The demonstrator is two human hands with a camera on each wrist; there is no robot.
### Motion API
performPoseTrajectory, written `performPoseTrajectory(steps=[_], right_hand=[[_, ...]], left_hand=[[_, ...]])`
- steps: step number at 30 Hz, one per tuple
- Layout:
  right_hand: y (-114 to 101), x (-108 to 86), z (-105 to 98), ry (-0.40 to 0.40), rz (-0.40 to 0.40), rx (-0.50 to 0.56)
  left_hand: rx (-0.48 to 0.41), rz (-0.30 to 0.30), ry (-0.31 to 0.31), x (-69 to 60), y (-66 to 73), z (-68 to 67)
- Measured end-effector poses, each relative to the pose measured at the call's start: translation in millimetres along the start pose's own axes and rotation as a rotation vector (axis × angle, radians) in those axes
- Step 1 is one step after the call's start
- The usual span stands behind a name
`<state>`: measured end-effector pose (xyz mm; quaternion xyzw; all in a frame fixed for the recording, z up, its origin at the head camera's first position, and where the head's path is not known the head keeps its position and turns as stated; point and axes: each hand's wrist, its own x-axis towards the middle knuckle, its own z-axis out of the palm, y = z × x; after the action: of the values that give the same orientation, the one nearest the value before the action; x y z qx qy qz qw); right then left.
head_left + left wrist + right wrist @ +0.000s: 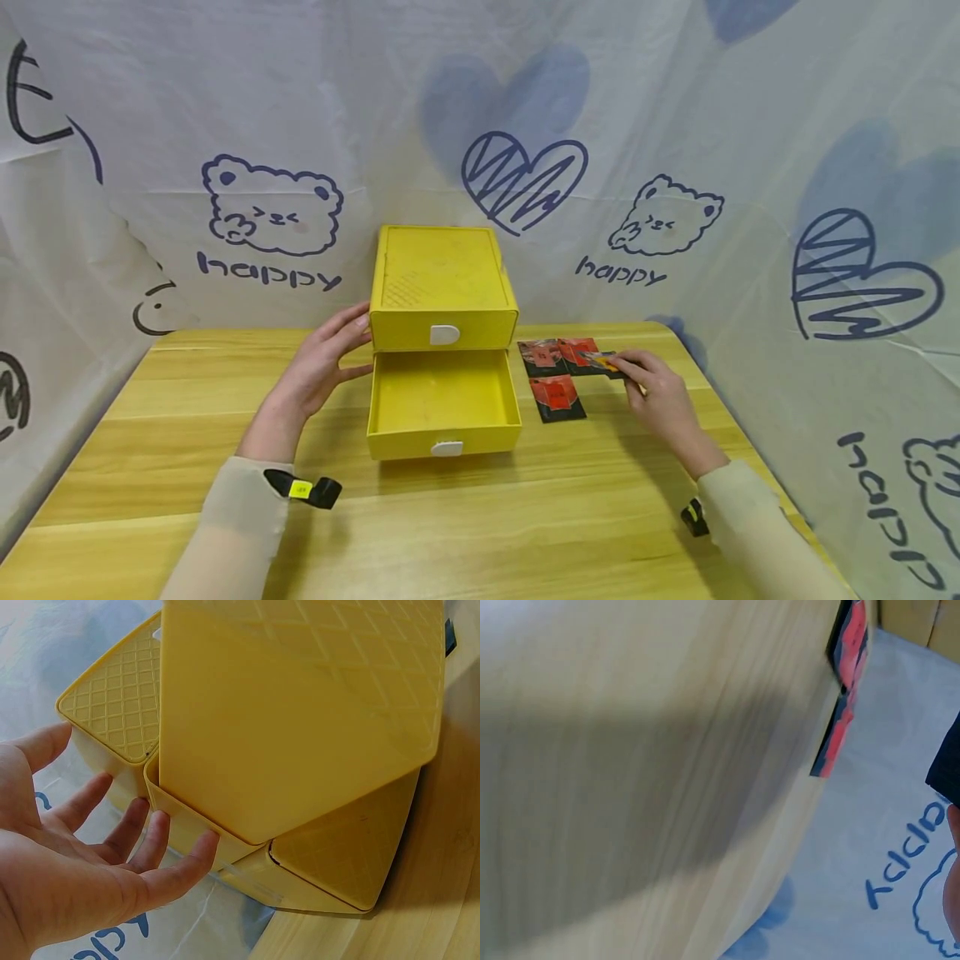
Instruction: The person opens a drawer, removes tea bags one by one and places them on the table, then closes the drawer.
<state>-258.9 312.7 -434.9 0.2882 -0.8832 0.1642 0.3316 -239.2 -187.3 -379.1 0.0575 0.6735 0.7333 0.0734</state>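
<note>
The right hand (pixel 662 402) is pinching a packet (pixel 602 361) at its fingertips, ideally keeping clear of red packets (pixel 557 398) just left, while the left hand's (pixel 318 367) spread fingers are touching the drawer box (pixel 442 271).

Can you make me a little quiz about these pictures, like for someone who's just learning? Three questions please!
1. Pick one: on the boxy yellow plastic drawer unit, which level is pulled out? A) upper B) lower C) neither
2. True or false: in the head view, flat, square red-and-black packets lie right of the unit on the light-brown wooden table.
3. Fill in the blank: the person's ____ hand pinches a small flat item with an orange-yellow patch.

Key:
1. B, the lower drawer.
2. True.
3. Right; that's the right hand.
</note>
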Motion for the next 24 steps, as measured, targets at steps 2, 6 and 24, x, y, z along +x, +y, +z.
performPoseTrajectory(steps=[2,6,24], right_hand=[[3,-2.7,0,-0.028,0.021,-0.017],[8,-7.2,0,-0.080,0.046,-0.037],[25,-20.1,8,-0.366,0.103,-0.045]], left_hand=[[0.000,0.004,-0.002,-0.3,-0.1,0.2],[0.002,0.004,-0.003,-0.5,-0.2,0.3],[-0.001,0.006,-0.002,-0.3,-0.9,-1.1]])
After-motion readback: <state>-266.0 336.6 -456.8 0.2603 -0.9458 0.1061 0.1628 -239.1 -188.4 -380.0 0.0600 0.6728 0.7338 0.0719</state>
